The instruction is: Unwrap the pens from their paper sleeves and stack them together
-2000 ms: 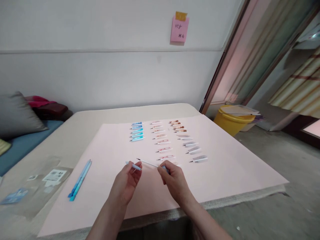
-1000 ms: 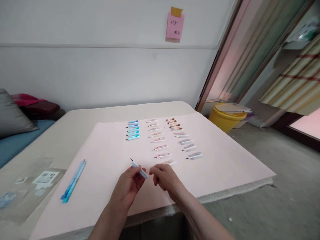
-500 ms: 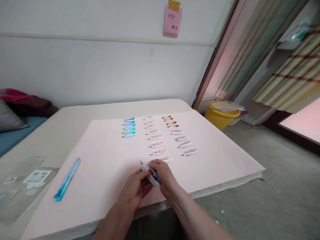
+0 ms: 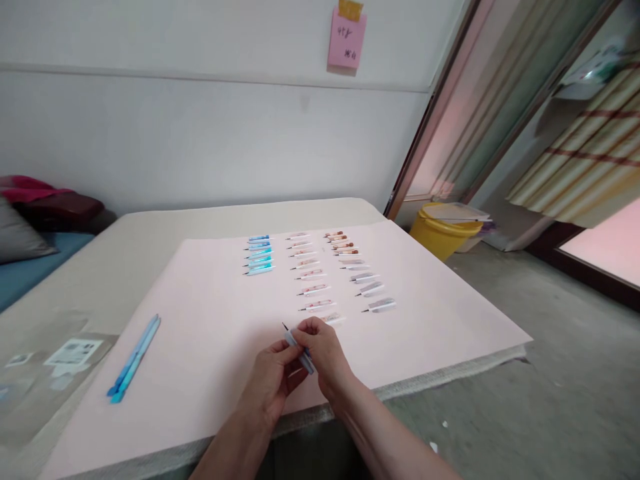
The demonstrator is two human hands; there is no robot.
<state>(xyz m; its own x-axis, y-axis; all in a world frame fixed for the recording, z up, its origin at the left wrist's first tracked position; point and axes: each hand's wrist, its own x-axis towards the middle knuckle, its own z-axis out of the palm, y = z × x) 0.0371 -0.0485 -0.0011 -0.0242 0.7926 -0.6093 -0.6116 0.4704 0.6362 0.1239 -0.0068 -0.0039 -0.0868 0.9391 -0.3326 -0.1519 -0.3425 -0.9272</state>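
A pale wall (image 4: 200,147) is rising behind the table's (image 4: 135,253) far edge; by its far right corner a yellow bin (image 4: 435,237) is standing, a striped curtain (image 4: 585,143) hanging beyond.

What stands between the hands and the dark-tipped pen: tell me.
Nothing visible. The left hand holds the dark-tipped pen, and the right hand covers part of it. The nearest patterned pen lies on the pink sheet beyond the right hand, not between.

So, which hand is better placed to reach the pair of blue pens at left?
The left hand, probably: it is nearer the blue pens, while the right hand is farther across. Both hands are occupied at the pale pen.
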